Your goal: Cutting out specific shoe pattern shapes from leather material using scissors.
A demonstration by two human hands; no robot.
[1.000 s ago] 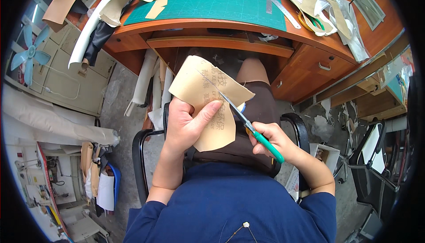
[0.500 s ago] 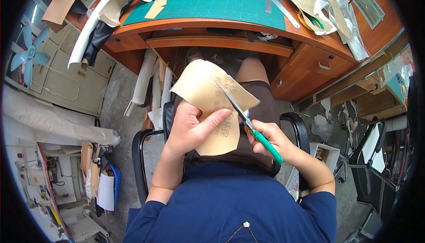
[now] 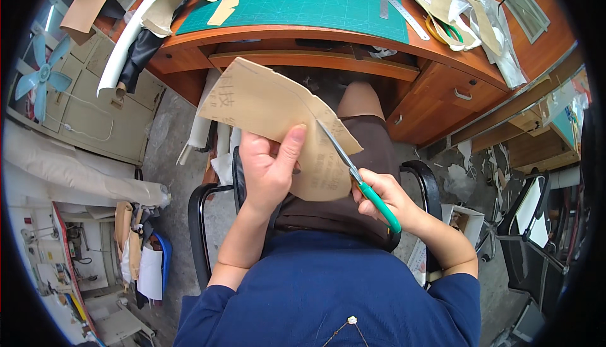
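Observation:
A sheet of tan cardboard (image 3: 271, 104) with printed marks and a thin drawn line is held up over my lap. My left hand (image 3: 268, 161) pinches its lower left part, thumb on top and fingers behind. My right hand (image 3: 385, 195) grips the green handles of a pair of scissors (image 3: 376, 203). Their blades point up and left and lie at the sheet, their tips near the drawn line. The lower blade is partly hidden by the cardboard, as are the fingers of my left hand.
Ahead is a wooden desk (image 3: 435, 94) with a green cutting mat (image 3: 284, 9), a metal ruler (image 3: 404, 15) and paper scraps. Chair armrests (image 3: 202, 233) flank me. Rolled material (image 3: 82, 167) and a fan (image 3: 44, 78) are at left, a black chair (image 3: 533, 239) at right.
My left hand has turned and shifted the cardboard up and to the left, so more of its printed face shows. The scissors have stayed nearly in place.

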